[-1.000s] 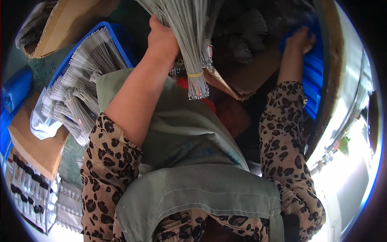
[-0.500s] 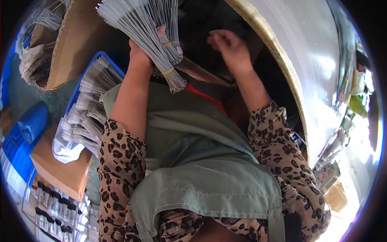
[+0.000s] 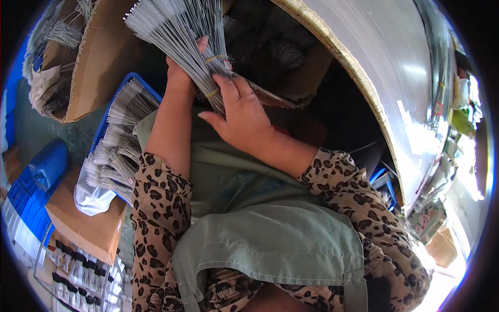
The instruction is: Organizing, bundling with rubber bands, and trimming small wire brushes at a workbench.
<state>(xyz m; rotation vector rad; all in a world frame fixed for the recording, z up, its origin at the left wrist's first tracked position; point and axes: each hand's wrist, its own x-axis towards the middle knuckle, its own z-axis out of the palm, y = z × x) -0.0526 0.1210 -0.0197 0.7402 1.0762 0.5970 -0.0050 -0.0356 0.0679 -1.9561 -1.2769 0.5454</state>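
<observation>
- Landmark: blue bin (image 3: 148,87), packed with similar wire bundles (image 3: 126,110).
- Main change: right hand (image 3: 241,112) came in. Half a second back it was off to the right, further from the bin and clear of the wires; a second back it was over at the blue plastic on the far right.
- Now it sat right of the bin, fingers against the banded end of the front bundle (image 3: 183,49). Thumb stood well apart from the fingers; couldn't tell if they were gripping.
- Left hand (image 3: 179,73), above and right of the bin, kept its hold: fingers wrapped round the front bundle and the rear bundle (image 3: 212,28), thumb showing between them.
- Both bundles were up and right of the bin, bristly ends uppermost, fanned out, a yellowish band round each near the lower end.
- Meaning, my read: went from one-handed carrying to two-handed handling at the tied end. Both bands looked intact, nothing separated yet.
</observation>
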